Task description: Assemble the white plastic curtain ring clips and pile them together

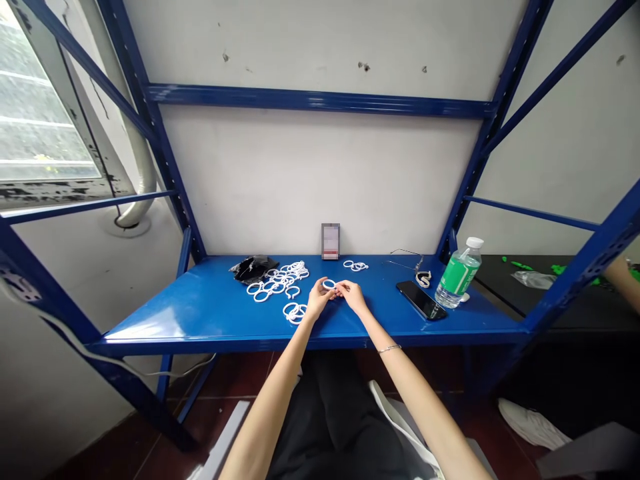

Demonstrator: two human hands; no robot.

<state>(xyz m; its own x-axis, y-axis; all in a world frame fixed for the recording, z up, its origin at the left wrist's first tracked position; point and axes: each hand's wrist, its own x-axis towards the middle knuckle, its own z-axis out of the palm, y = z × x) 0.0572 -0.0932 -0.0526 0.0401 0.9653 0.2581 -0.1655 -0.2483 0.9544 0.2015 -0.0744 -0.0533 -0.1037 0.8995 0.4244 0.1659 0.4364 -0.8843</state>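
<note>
- At far left, a window [40, 100] lets in daylight beside a blue metal frame [320, 98] that stands around the table
- The blue, glossy table [200, 310] runs across the middle, against a pale wall with chipped spots
- Towards the table's left, a crumpled black plastic bag [254, 268] lies near the back edge, touching or just beside a loose heap of white rings [273, 283]
- Nearer the front edge, a smaller cluster of rings [295, 313] lies just beside the left hand
- The left hand [319, 297] is closed, its fingers pinching the left side of one white ring [329, 284]; this ring is held between the two hands, over the table
- Behind the hands, a small upright device with a lit screen [331, 241] leans on the wall
- The right hand [351, 295] is also closed, fingertips pinched at the ring's right edge; a thin bracelet [389, 349] circles that wrist
- Just beyond it lie a few more linked rings [355, 265]
- Towards the right are a black phone [421, 300], thin-framed glasses [419, 262] and an upright clear bottle [459, 275] with a green label
- At far right, another person's arm [623, 279] reaches over a dark surface with green pieces
</note>
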